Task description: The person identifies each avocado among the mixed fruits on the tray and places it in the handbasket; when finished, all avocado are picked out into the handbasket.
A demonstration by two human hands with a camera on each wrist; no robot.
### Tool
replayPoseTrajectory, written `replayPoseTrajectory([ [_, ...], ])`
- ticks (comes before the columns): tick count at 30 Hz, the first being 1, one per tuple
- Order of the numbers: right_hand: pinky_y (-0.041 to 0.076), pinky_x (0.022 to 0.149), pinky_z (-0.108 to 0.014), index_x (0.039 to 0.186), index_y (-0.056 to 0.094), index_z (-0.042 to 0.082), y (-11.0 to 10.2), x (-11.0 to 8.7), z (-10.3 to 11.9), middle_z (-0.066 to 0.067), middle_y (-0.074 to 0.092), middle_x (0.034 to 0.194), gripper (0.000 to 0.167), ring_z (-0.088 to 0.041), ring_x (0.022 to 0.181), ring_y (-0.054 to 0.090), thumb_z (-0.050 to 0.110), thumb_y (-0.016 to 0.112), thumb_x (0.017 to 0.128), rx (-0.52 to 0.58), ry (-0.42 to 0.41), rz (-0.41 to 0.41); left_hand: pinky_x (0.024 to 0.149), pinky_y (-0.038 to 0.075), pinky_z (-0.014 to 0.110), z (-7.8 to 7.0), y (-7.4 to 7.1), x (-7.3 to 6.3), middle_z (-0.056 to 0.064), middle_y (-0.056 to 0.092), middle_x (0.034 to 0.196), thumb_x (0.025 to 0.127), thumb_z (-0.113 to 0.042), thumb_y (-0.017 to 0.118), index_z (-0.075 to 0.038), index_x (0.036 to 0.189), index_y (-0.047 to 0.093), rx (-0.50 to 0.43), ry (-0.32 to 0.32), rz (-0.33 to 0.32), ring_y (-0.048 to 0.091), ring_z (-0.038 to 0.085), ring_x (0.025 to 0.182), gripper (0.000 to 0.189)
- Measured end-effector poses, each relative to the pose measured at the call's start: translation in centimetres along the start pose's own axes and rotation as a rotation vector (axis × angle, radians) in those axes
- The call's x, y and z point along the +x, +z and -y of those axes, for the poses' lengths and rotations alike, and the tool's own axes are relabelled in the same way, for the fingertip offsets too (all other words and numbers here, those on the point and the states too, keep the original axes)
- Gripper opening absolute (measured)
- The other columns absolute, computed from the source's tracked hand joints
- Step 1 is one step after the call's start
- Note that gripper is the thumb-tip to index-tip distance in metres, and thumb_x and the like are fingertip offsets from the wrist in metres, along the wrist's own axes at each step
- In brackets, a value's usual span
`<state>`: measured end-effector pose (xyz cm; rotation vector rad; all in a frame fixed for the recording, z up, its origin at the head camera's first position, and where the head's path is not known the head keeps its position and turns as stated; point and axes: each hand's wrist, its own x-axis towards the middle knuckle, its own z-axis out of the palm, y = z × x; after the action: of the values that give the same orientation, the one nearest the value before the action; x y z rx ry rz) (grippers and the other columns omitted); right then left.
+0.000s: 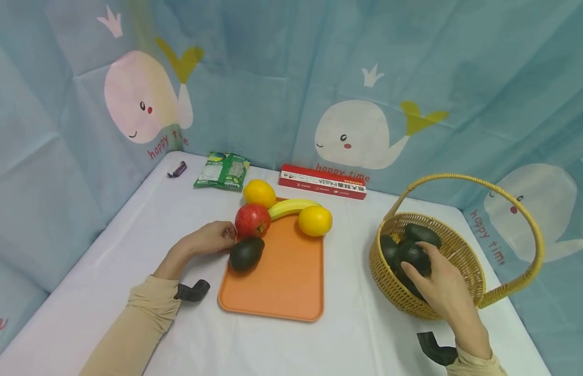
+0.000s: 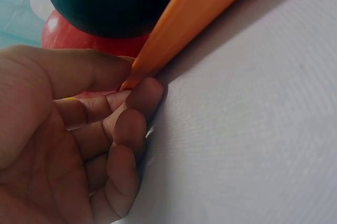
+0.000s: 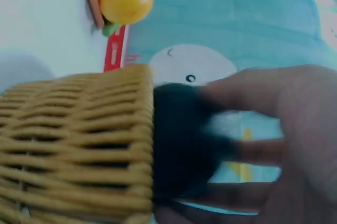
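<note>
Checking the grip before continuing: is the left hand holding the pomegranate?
No, the left hand pinches the edge of the orange tray.

The tray (image 1: 287,292) is in the middle of the frame. At its left edge lies an avocado (image 1: 246,255), behind it a pomegranate (image 1: 252,219); near its far edge, a banana (image 1: 290,208) between two lemons (image 1: 315,221). Candy (image 1: 178,169), bag (image 1: 221,171) and box (image 1: 322,182) lie farther behind, from upper left to upper centre. At right, the basket (image 1: 396,292) holds more avocados (image 1: 424,234).

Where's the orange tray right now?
In the head view, the orange tray lies on the white table just left of centre, the left hand pinching its left edge. The wicker basket stands to its right, the pasta box beyond it.
</note>
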<state>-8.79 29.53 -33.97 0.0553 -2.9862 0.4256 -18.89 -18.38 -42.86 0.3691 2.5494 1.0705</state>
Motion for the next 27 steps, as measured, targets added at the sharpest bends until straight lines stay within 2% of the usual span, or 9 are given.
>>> replayPoseTrajectory([
  [3,0.044,0.089,-0.065,0.138,0.048,0.004,0.8,0.4,-0.4,-0.031,0.053,0.133,0.06,-0.053,0.117,0.052,0.04,0.063,0.092,-0.019,-0.037,0.068,0.065,0.04,0.028,0.2,0.2,0.1,0.003,0.056,0.075,0.082,-0.012,0.058,-0.002,0.095,0.059,-0.008,0.001,-0.001,0.05,0.016,0.071,0.016],
  [5,0.044,0.089,-0.065,0.136,0.051,0.005,1.5,0.5,-0.7,-0.03,0.053,0.133,0.056,-0.052,0.118,0.052,0.034,0.066,0.091,-0.027,-0.054,0.089,0.065,0.04,0.028,0.2,0.2,0.2,0.003,0.056,0.075,0.083,-0.013,0.058,-0.002,0.096,0.059,-0.008,0.001,0.003,0.05,0.016,0.071,0.017],
  [9,0.048,0.084,-0.061,0.127,0.058,0.002,2.4,0.6,-1.0,-0.028,0.061,0.122,0.047,-0.048,0.108,0.06,0.02,0.073,0.085,-0.028,-0.076,0.04,0.065,0.04,0.027,0.1,0.3,0.3,0.003,0.056,0.076,0.083,-0.013,0.058,-0.002,0.097,0.059,-0.002,-0.007,0.008,0.05,0.015,0.071,0.017],
  [13,0.051,0.077,-0.055,0.113,0.064,-0.001,2.9,0.7,-0.8,-0.023,0.068,0.105,0.035,-0.042,0.093,0.065,0.012,0.074,0.083,-0.032,-0.122,-0.021,0.064,0.04,0.027,0.0,0.2,0.3,0.003,0.056,0.075,0.083,-0.012,0.057,-0.001,0.097,0.059,-0.01,-0.009,0.007,0.05,0.015,0.07,0.017],
  [17,0.051,0.073,-0.055,0.111,0.066,0.0,3.0,0.6,-0.3,-0.022,0.068,0.103,0.03,-0.042,0.089,0.066,0.011,0.073,0.084,-0.049,-0.142,-0.061,0.065,0.04,0.028,-0.1,0.2,0.3,0.003,0.056,0.075,0.083,-0.011,0.057,-0.001,0.097,0.059,-0.018,-0.008,0.015,0.05,0.016,0.07,0.017],
  [20,0.052,0.07,-0.055,0.112,0.066,0.001,3.2,0.5,0.8,-0.021,0.067,0.108,0.03,-0.042,0.09,0.066,0.012,0.071,0.084,-0.04,-0.153,-0.14,0.065,0.04,0.028,-0.2,0.1,0.2,0.003,0.056,0.076,0.083,-0.012,0.057,-0.001,0.097,0.059,-0.007,-0.005,0.018,0.05,0.015,0.071,0.018],
  [22,0.052,0.069,-0.053,0.111,0.067,0.002,3.5,0.6,2.2,-0.019,0.067,0.109,0.028,-0.039,0.09,0.067,0.011,0.071,0.084,-0.019,-0.193,-0.211,0.065,0.04,0.028,-0.3,0.1,0.2,0.004,0.057,0.077,0.083,-0.012,0.057,-0.001,0.097,0.059,-0.002,-0.003,0.012,0.05,0.016,0.071,0.018],
  [25,0.054,0.073,-0.049,0.107,0.069,0.005,4.5,1.4,5.0,-0.014,0.067,0.11,0.025,-0.033,0.094,0.066,0.009,0.072,0.082,0.02,-0.316,-0.278,0.066,0.04,0.028,-0.2,0.0,0.1,0.004,0.056,0.077,0.083,-0.011,0.057,-0.001,0.096,0.059,0.006,0.0,0.004,0.05,0.016,0.072,0.017],
  [27,0.055,0.08,-0.045,0.107,0.069,0.007,5.4,2.2,7.2,-0.013,0.066,0.115,0.027,-0.029,0.1,0.065,0.009,0.074,0.08,0.046,-0.44,-0.265,0.066,0.04,0.028,0.0,0.0,0.1,0.004,0.057,0.077,0.083,-0.012,0.057,-0.001,0.096,0.059,0.005,-0.001,0.005,0.051,0.016,0.072,0.017],
])
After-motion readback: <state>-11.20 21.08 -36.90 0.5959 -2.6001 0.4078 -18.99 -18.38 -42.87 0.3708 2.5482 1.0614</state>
